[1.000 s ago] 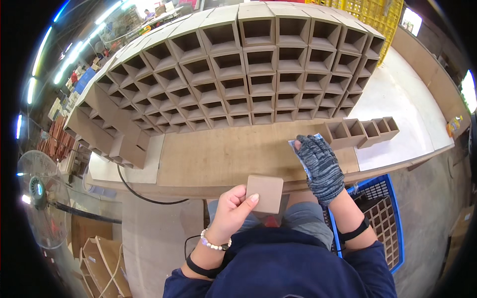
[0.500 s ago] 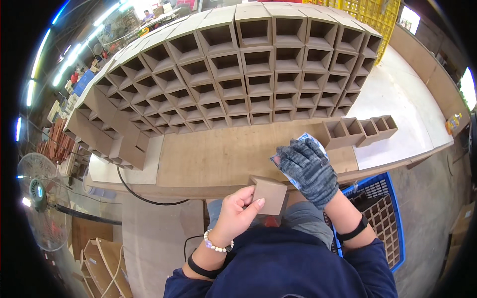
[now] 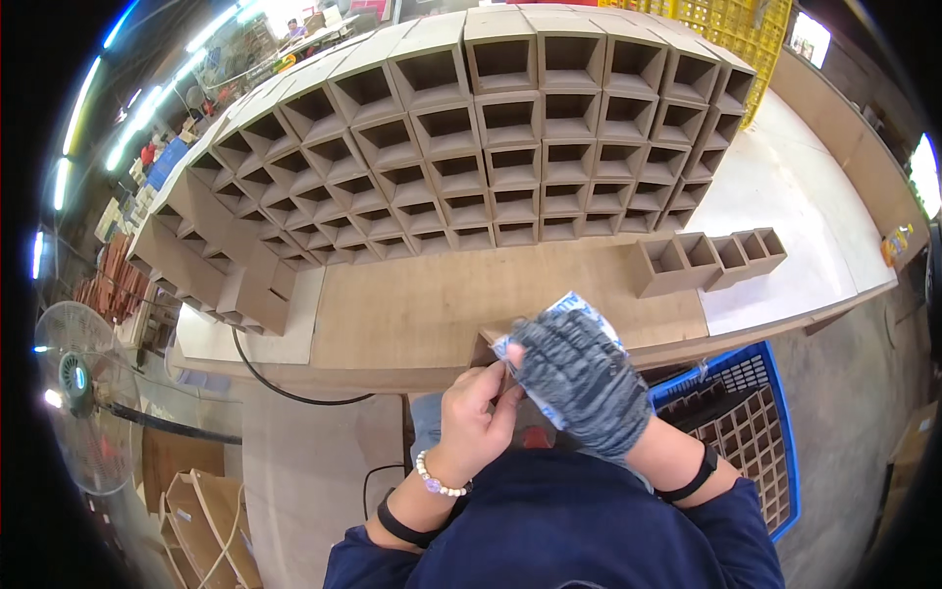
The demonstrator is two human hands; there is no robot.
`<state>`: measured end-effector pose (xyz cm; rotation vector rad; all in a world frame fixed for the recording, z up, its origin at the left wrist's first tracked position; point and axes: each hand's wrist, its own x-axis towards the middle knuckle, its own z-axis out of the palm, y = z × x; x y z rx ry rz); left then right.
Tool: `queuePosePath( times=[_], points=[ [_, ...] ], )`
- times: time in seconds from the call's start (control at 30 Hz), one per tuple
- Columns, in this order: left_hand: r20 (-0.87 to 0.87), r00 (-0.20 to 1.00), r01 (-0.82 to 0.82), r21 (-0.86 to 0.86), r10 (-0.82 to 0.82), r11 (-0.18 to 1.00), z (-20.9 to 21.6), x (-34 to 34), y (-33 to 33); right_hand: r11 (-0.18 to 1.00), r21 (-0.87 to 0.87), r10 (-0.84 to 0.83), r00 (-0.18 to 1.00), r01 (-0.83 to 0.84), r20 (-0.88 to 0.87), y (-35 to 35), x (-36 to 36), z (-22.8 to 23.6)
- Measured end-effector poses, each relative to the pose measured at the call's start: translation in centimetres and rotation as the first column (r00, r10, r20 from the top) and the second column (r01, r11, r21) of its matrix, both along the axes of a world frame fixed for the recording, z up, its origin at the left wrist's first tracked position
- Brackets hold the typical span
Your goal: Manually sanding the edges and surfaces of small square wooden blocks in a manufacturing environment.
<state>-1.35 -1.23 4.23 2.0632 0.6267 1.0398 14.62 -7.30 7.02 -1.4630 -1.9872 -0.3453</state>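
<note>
My bare left hand (image 3: pixel 476 417) pinches a small brown square fiberboard box (image 3: pixel 484 353) at the table's front edge. Most of that box is hidden behind the other hand. A grey knitted glove covers my right hand (image 3: pixel 586 383), which presses a white sheet with blue print, seemingly sandpaper (image 3: pixel 565 304), against the box. The sheet sticks out past the gloved fingers on both sides. Beyond my hands, a wall of similar open boxes (image 3: pixel 432 35) is stacked across the wooden tabletop (image 3: pixel 412 314). Several more boxes (image 3: pixel 662 281) stand in a row at the right.
Another stack of boxes (image 3: pixel 260 299) stands at the table's left end. Below the table on the right is a blue crate (image 3: pixel 793 481) with boxes inside. A fan (image 3: pixel 74 378) stands at far left, a black cable (image 3: pixel 294 396) hangs nearby, and yellow crates (image 3: pixel 731 44) rise behind.
My gloved right hand has moved left and down with the sheet, onto the box. The box has been turned, and my left fingers have shifted their grip on it.
</note>
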Motion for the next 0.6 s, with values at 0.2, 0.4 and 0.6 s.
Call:
queuePosePath(
  times=[0.2,0.4,0.6],
  points=[
    [0.028,0.998,-0.068,0.228,0.063,0.971,-0.5,0.0,0.1,0.942,-0.06,-0.317,0.936,0.329,0.153,0.7,2.3,-2.7],
    [0.04,0.999,-0.027,0.29,0.016,0.957,-0.6,0.4,0.5,1.0,-0.02,-0.022,1.0,0.022,0.004,0.3,-1.5,-1.2],
    [0.074,0.997,-0.032,0.299,0.01,0.954,-0.6,-1.0,0.4,0.911,-0.111,-0.376,0.911,0.396,0.167,1.6,4.3,-6.9]
  ],
)
